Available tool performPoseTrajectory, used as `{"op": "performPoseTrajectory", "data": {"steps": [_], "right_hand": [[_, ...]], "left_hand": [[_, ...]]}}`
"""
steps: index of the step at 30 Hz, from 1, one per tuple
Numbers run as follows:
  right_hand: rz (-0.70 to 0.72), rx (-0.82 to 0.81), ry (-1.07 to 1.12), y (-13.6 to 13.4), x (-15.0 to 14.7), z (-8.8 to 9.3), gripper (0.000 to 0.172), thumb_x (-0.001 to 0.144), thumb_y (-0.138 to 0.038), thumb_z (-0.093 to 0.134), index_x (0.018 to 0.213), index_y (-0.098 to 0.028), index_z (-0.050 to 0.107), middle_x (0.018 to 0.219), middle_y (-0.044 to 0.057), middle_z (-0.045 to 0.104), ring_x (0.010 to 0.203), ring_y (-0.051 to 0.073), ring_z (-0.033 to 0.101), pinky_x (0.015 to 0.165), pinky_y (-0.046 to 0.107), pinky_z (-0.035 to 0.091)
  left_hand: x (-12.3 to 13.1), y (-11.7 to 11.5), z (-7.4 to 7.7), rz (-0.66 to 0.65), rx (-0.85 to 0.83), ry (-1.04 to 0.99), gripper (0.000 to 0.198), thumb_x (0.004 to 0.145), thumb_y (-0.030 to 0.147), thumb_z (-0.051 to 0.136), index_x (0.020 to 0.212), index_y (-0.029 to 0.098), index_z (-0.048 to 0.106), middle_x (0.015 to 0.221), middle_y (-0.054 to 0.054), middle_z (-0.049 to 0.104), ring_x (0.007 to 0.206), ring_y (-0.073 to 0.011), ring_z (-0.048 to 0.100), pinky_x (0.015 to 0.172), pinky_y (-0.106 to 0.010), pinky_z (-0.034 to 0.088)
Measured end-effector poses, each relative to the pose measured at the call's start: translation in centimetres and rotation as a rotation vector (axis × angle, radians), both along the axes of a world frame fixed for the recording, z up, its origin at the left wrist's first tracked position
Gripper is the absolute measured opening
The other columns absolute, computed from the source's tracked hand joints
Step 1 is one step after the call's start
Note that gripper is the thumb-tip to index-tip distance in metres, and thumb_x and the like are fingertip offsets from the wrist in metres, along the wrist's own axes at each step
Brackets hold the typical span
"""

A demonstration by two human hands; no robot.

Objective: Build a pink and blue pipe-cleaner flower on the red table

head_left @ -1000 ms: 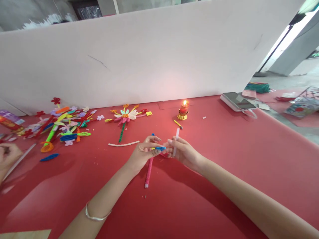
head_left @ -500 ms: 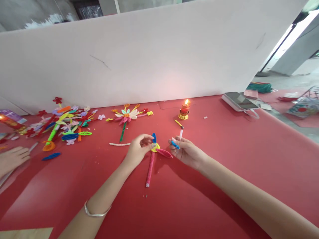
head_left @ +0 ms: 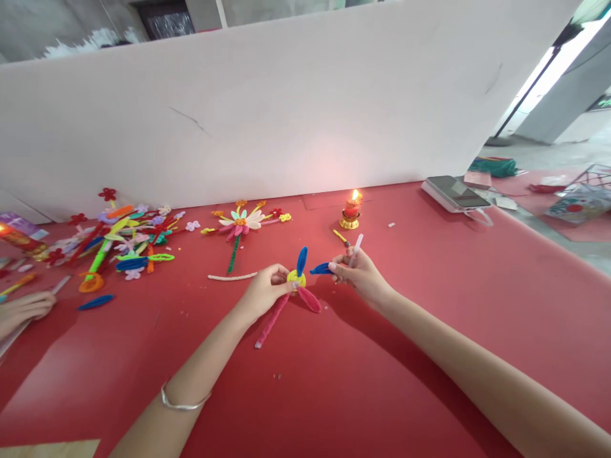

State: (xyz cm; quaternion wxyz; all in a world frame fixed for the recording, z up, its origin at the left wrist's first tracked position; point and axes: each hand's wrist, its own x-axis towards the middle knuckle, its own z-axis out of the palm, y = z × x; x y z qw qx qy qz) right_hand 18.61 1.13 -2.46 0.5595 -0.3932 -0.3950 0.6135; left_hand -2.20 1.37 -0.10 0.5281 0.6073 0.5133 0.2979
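My left hand [head_left: 262, 294] pinches a pipe-cleaner flower [head_left: 299, 277] by its yellow centre. One blue petal points up from it, one pink petal slants down right, and its pink stem [head_left: 271, 323] angles down left. In my right hand [head_left: 363, 275], a loose blue pipe-cleaner petal [head_left: 321, 269] is held between thumb and fingers, its tip just right of the flower's centre and apart from it. The same hand also grips a translucent whitish stick [head_left: 357, 248], which looks like a glue stick and pokes up between the fingers.
A lit red candle [head_left: 352, 207] in a gold holder stands behind my right hand, a short yellow stick [head_left: 340, 238] before it. A finished-looking flower [head_left: 240, 222], a pale pipe cleaner [head_left: 231, 277] and a colourful heap [head_left: 128, 238] lie left. Another person's hand [head_left: 26, 312] is far left.
The flower has turned in my left hand, its stem swinging left. My right hand has drawn back slightly, and its blue petal now points left toward the flower.
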Motion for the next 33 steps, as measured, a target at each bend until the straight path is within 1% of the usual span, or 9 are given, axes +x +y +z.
{"op": "performPoseTrajectory", "data": {"steps": [2,3,5,9,15,21,25,29,33], "right_hand": [[0.013,0.021,-0.026,-0.02,-0.08,-0.22,0.055,0.056,-0.03,0.078,0.078,-0.024,0.027,0.065,-0.01,0.056,0.048,0.007,0.053,0.049,0.021,0.039],[0.021,0.029,-0.039,-0.06,-0.13,-0.29,0.055,0.057,-0.029,0.077,0.079,-0.024,0.027,0.066,-0.01,0.056,0.048,0.006,0.053,0.048,0.021,0.039],[0.036,0.043,-0.066,-0.16,-0.27,-0.34,0.054,0.058,-0.029,0.076,0.079,-0.024,0.027,0.066,-0.01,0.056,0.047,0.006,0.053,0.048,0.021,0.04],[0.056,0.059,-0.12,-0.28,-0.49,-0.2,0.052,0.059,-0.031,0.075,0.076,-0.024,0.026,0.065,-0.009,0.057,0.045,0.008,0.053,0.047,0.024,0.042],[-0.014,0.123,-0.114,-0.13,-0.4,-0.49,0.052,0.059,-0.033,0.075,0.074,-0.024,0.026,0.064,-0.009,0.057,0.048,0.009,0.057,0.049,0.026,0.045],[-0.025,0.159,-0.114,0.05,-0.35,-1.0,0.051,0.06,-0.03,0.075,0.075,-0.024,0.027,0.064,-0.009,0.056,0.049,0.011,0.06,0.049,0.026,0.046],[-0.054,0.156,-0.15,-0.01,-0.37,-0.95,0.051,0.061,-0.03,0.074,0.074,-0.024,0.026,0.065,-0.009,0.057,0.05,0.011,0.06,0.05,0.026,0.046],[-0.081,0.16,-0.171,-0.14,-0.41,-0.83,0.051,0.061,-0.029,0.074,0.074,-0.024,0.025,0.066,-0.008,0.057,0.052,0.012,0.062,0.05,0.027,0.046],[-0.108,0.172,-0.182,-0.28,-0.51,-0.74,0.05,0.062,-0.027,0.073,0.074,-0.024,0.025,0.064,-0.009,0.054,0.052,0.012,0.061,0.051,0.027,0.047]], "left_hand": [[0.2,-0.22,0.43,0.033,-0.125,-0.076,0.04,0.063,0.035,0.074,0.085,0.018,0.045,0.072,0.0,0.067,0.067,-0.0173,0.065,0.071,-0.033,0.048],[0.29,-0.33,0.58,0.051,-0.161,-0.088,0.042,0.063,0.033,0.075,0.087,0.019,0.043,0.071,0.0,0.067,0.065,-0.0172,0.065,0.07,-0.033,0.048],[0.45,-0.51,0.72,0.072,-0.187,-0.093,0.045,0.063,0.03,0.076,0.089,0.02,0.041,0.07,0.0,0.066,0.063,-0.0169,0.065,0.068,-0.032,0.049],[0.55,-0.65,0.52,0.045,-0.207,-0.141,0.047,0.062,0.033,0.077,0.089,0.019,0.04,0.068,0.0,0.065,0.059,-0.0163,0.064,0.063,-0.033,0.051],[0.6,-0.63,0.15,0.003,-0.194,-0.146,0.046,0.064,0.038,0.075,0.088,0.019,0.04,0.072,-0.002,0.065,0.056,-0.0157,0.064,0.057,-0.031,0.051],[0.77,-0.74,0.28,-0.024,-0.175,-0.146,0.042,0.066,0.036,0.073,0.086,0.018,0.041,0.074,-0.002,0.066,0.055,-0.0138,0.063,0.057,-0.03,0.052],[0.83,-0.82,0.27,-0.05,-0.143,-0.164,0.039,0.067,0.035,0.073,0.083,0.017,0.043,0.073,-0.001,0.065,0.054,-0.0124,0.062,0.058,-0.029,0.051],[0.82,-0.85,0.15,-0.072,-0.115,-0.174,0.037,0.067,0.036,0.073,0.082,0.017,0.044,0.073,-0.001,0.065,0.056,-0.0128,0.062,0.057,-0.028,0.051],[0.74,-0.75,-0.01,-0.097,-0.093,-0.184,0.037,0.068,0.036,0.072,0.084,0.018,0.044,0.07,0.0,0.066,0.056,-0.0132,0.062,0.057,-0.027,0.05]]}}
